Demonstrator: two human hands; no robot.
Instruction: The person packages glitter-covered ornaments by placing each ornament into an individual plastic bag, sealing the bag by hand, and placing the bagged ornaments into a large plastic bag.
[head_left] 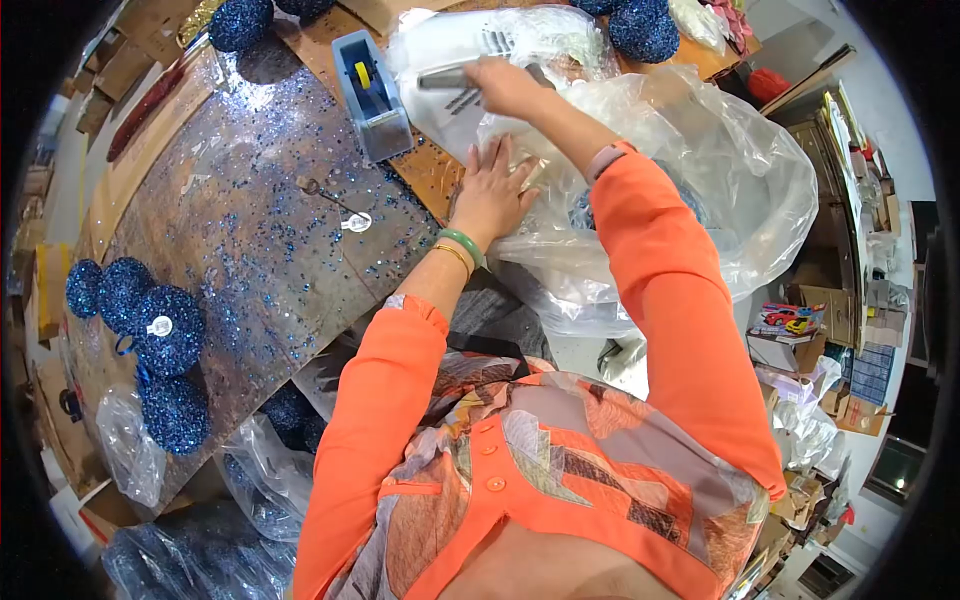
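My left hand [490, 195] lies flat with fingers spread on the edge of a large clear plastic bag [745, 150]. A green bangle and a thin gold one circle that wrist. My right hand [512, 88] is closed around a grey, bar-shaped tool [447, 79], slightly blurred, whose exact kind I cannot make out. It is above a white printed plastic bag [440, 40]. Something blue shows through the clear bag, partly behind my right forearm. Left of my hands stands a blue tape dispenser [372, 100] with a yellow core in it.
Blue glitter is scattered over the worktable [250, 250]. Several glittery blue balls [170, 330] sit at its left edge, and another blue ball [642, 28] lies at the back. A thin metal tool [335, 197] lies near a white round tag [356, 222]. Cartons and shelves stand right.
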